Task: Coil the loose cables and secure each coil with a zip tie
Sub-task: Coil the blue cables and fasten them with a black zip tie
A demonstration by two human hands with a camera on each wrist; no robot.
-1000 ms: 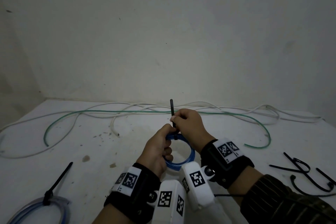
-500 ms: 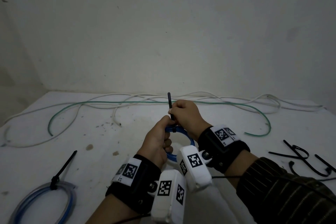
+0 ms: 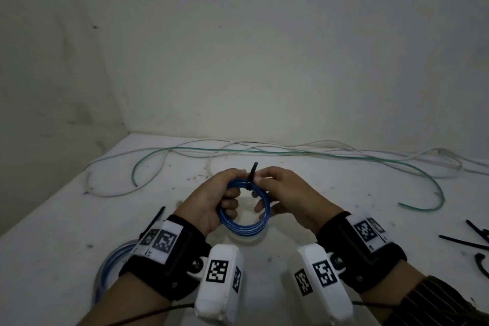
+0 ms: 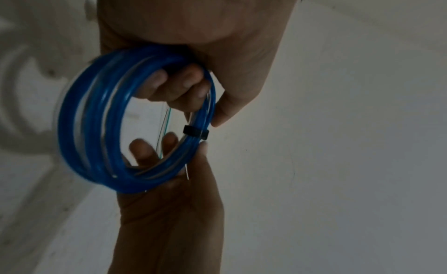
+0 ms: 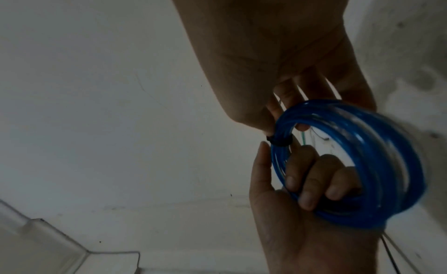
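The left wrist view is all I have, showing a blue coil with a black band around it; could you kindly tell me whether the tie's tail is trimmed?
Observer: No, the zip tie has a tail that sticks up above the blue coil in the head view.
Operator: Thank you. Are there cables left to coil?
Observer: Yes, a green cable lies loose across the table.
Operator: Any spare ties?
Observer: Loose black ties lie at the table's right edge.
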